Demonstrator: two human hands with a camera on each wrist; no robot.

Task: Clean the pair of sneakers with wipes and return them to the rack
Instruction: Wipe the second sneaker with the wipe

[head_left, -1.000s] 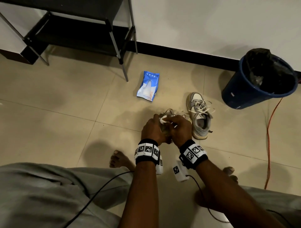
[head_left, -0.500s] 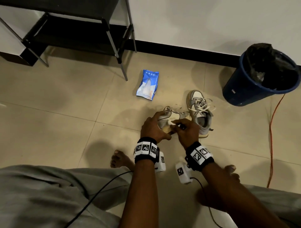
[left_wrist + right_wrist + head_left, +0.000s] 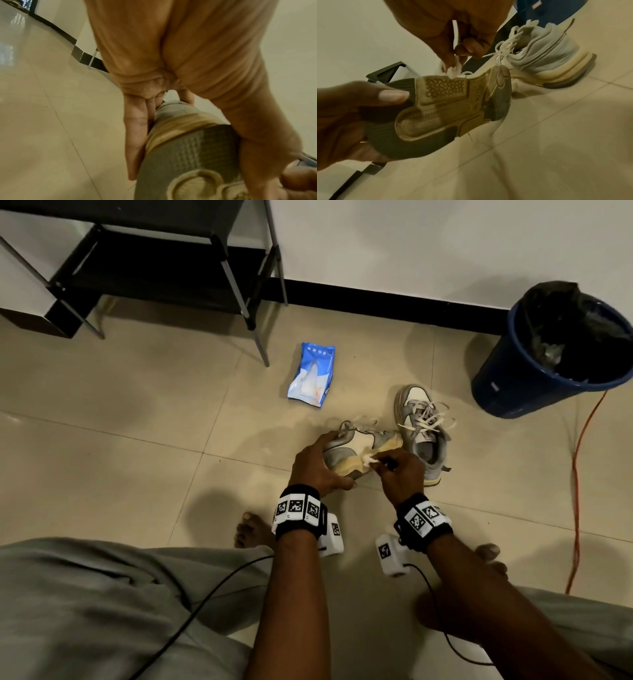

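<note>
My left hand (image 3: 317, 465) grips a grey and white sneaker (image 3: 359, 445) by its heel end, turned on its side above the floor, its sole (image 3: 447, 106) facing me. The yellowed midsole (image 3: 180, 125) shows between my fingers. My right hand (image 3: 399, 474) pinches a small white wipe (image 3: 370, 459) and presses it against the midsole edge; the wipe (image 3: 453, 69) shows at the sole's rim. The second sneaker (image 3: 423, 429) stands upright on the floor just right of the held one, laces loose. A blue wipes pack (image 3: 312, 376) lies on the tiles behind.
A black metal shoe rack (image 3: 164, 265) stands against the wall at the back left. A blue bin (image 3: 555, 354) with a black liner sits at the right, an orange cable (image 3: 579, 481) running beside it. My bare feet (image 3: 253, 530) and grey trouser legs are close below the hands.
The held sneaker has been turned onto its side with the midsole facing up. My right hand has shifted rightward along the sole edge with the wipe.
</note>
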